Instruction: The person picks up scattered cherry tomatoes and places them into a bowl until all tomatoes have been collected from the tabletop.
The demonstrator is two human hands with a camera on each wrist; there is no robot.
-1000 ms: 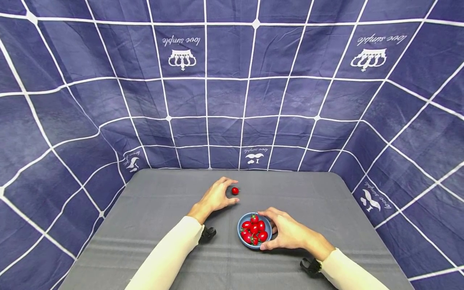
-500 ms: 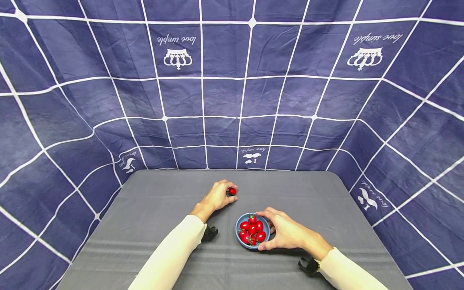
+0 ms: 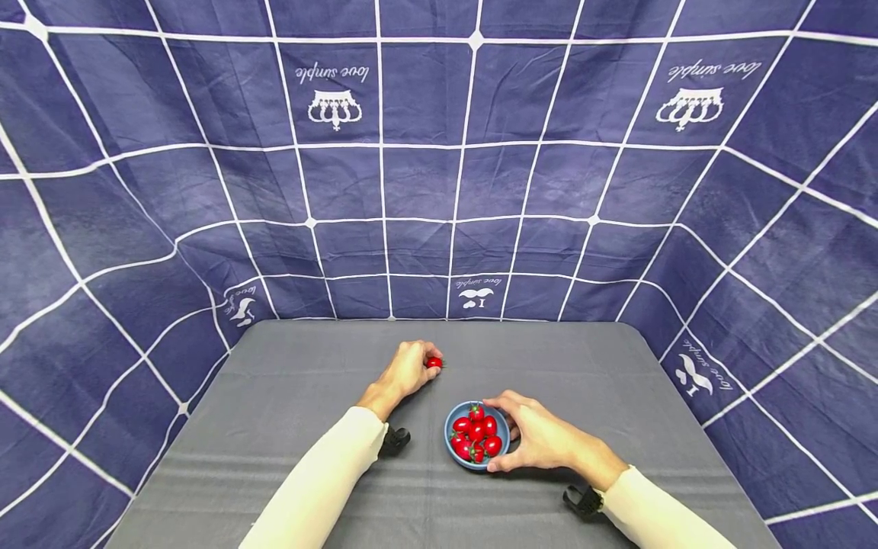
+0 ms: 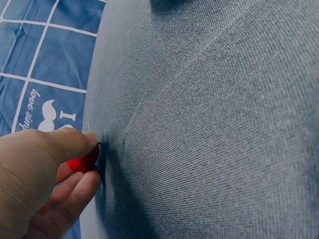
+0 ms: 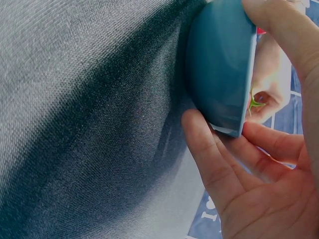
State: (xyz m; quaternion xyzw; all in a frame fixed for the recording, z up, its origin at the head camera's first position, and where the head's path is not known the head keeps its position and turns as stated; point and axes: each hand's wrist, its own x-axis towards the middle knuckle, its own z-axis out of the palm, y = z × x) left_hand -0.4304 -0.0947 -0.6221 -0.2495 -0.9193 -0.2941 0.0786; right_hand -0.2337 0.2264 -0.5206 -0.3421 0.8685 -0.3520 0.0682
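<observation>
My left hand (image 3: 406,367) pinches a small red cherry tomato (image 3: 434,363) between thumb and fingers, on the far part of the table. In the left wrist view the tomato (image 4: 83,162) shows between thumb and fingertips, partly hidden. Nearer to me stands a round blue bowl (image 3: 447,446) holding several red cherry tomatoes (image 3: 477,432), some with green stems. My right hand (image 3: 542,436) grips the bowl from its right side, thumb on the near rim and fingers at the far side. The right wrist view shows the bowl (image 5: 219,64) between thumb and fingers.
A grey cloth-covered table (image 3: 549,366) lies under both hands. Its far edge meets a blue curtain (image 3: 425,183) with white grid lines, which also rises on the left and right. Black wrist straps (image 3: 394,441) show at both cuffs.
My left hand has drawn its thumb and fingers together onto the single tomato. The right hand has kept its grip on the bowl. The view has shifted slightly.
</observation>
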